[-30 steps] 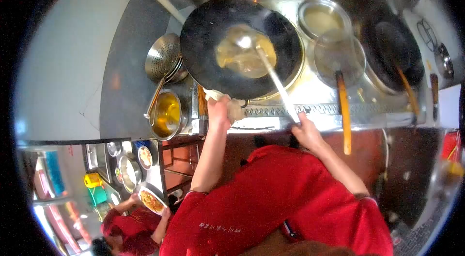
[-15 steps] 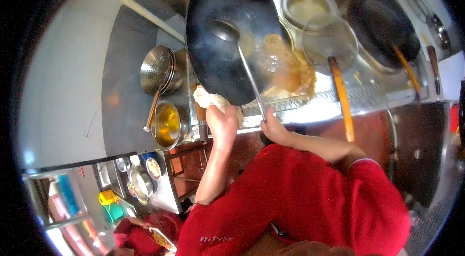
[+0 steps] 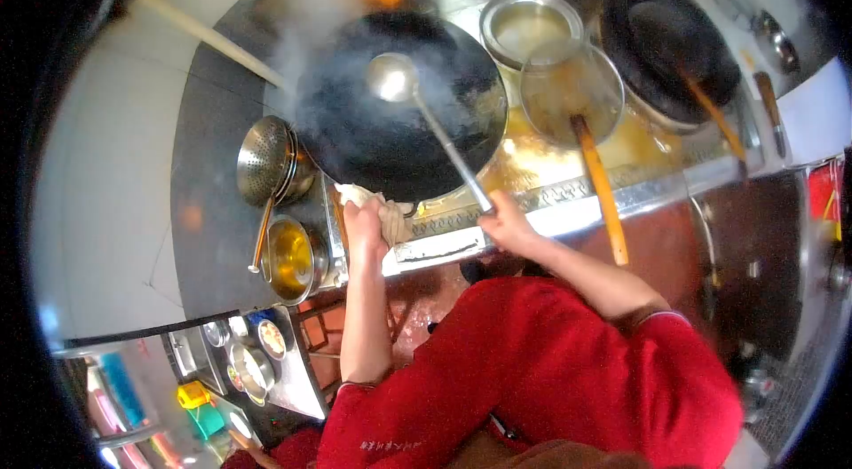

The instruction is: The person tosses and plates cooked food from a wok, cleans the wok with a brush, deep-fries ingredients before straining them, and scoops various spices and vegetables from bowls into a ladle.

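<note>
A large black wok sits level on the stove, steaming, with no liquid visible inside. My left hand is closed on a pale cloth at the wok's near edge, by its small handle. My right hand is wrapped round the end of a metal ladle, whose bowl hangs over the middle of the wok. Brownish liquid lies on the stove top to the right of the wok.
To the left are perforated strainers and a bowl of yellow oil. On the right are a metal pot, a mesh skimmer and a second wok. A co-worker's arm shows at bottom left.
The wok was tipped to the right, its liquid pouring onto the stove, and is now level again. The ladle came off the liquid and hangs over the wok. Flame shows behind the wok again.
</note>
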Demonstrator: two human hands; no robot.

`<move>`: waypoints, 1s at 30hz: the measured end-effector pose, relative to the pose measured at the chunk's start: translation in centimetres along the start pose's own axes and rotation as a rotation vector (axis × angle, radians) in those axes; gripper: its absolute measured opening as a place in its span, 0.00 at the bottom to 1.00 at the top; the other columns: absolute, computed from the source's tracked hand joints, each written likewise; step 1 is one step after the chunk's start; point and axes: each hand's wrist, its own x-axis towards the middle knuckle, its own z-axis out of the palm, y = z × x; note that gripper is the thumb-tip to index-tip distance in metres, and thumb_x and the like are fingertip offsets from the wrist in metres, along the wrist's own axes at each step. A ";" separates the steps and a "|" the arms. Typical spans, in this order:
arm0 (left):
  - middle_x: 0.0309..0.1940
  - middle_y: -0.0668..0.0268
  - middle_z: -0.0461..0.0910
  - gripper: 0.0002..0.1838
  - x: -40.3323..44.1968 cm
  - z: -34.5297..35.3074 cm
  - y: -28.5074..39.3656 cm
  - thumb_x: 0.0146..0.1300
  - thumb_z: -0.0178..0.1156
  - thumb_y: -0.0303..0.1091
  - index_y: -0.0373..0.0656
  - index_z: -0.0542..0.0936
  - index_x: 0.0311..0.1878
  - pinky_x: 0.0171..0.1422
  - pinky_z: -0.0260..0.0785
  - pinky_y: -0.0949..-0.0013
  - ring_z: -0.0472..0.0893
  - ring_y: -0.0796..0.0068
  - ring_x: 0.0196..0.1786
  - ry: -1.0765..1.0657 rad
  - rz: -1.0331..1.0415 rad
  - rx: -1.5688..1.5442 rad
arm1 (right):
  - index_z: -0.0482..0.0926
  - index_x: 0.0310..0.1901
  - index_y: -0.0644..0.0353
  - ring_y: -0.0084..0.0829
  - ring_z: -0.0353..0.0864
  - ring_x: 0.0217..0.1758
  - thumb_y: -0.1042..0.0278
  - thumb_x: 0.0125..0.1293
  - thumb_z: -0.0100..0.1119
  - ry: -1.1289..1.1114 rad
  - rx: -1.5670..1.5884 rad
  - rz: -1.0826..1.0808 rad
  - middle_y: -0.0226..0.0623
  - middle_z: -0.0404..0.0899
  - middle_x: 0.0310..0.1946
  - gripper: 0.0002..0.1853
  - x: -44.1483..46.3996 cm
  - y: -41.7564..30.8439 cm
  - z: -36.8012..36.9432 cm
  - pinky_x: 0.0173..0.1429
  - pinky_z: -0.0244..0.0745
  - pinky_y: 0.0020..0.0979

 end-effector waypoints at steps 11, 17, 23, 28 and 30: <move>0.37 0.57 0.80 0.06 6.6 0.4 -5.8 0.63 0.52 0.23 0.33 0.76 0.42 0.41 0.80 0.57 0.83 0.62 0.37 -0.026 -0.280 -0.346 | 0.73 0.35 0.65 0.26 0.70 0.14 0.73 0.68 0.52 0.319 -0.187 0.139 0.33 0.72 0.16 0.05 16.2 -4.3 -25.4 0.17 0.68 0.30; 0.37 0.58 0.79 0.07 7.4 0.4 -7.2 0.64 0.53 0.24 0.34 0.76 0.44 0.43 0.80 0.57 0.83 0.61 0.40 0.011 -0.227 -0.400 | 0.72 0.33 0.65 0.21 0.71 0.18 0.76 0.67 0.53 0.177 0.745 0.217 0.30 0.72 0.21 0.05 22.3 -3.7 -29.1 0.19 0.67 0.21; 0.37 0.56 0.80 0.08 6.8 0.3 -6.6 0.60 0.57 0.23 0.31 0.75 0.42 0.41 0.79 0.57 0.83 0.61 0.38 -0.034 -0.191 -0.447 | 0.73 0.39 0.59 0.14 0.69 0.22 0.74 0.66 0.59 -0.003 1.159 0.170 0.28 0.75 0.29 0.04 15.2 -2.2 -25.2 0.19 0.66 0.15; 0.36 0.55 0.80 0.10 6.1 0.7 -6.0 0.61 0.57 0.25 0.31 0.74 0.44 0.37 0.80 0.56 0.83 0.59 0.35 -0.007 -0.273 -0.493 | 0.72 0.54 0.57 0.11 0.64 0.19 0.71 0.67 0.56 0.179 0.802 0.069 0.28 0.74 0.30 0.14 5.5 -7.4 -20.1 0.14 0.57 0.14; 0.38 0.53 0.80 0.10 6.6 0.4 -6.3 0.62 0.56 0.26 0.30 0.73 0.44 0.38 0.81 0.54 0.84 0.58 0.35 -0.062 -0.287 -0.493 | 0.71 0.58 0.58 0.11 0.63 0.17 0.71 0.66 0.56 0.185 0.736 0.060 0.28 0.74 0.29 0.18 2.0 -9.4 -18.4 0.13 0.55 0.15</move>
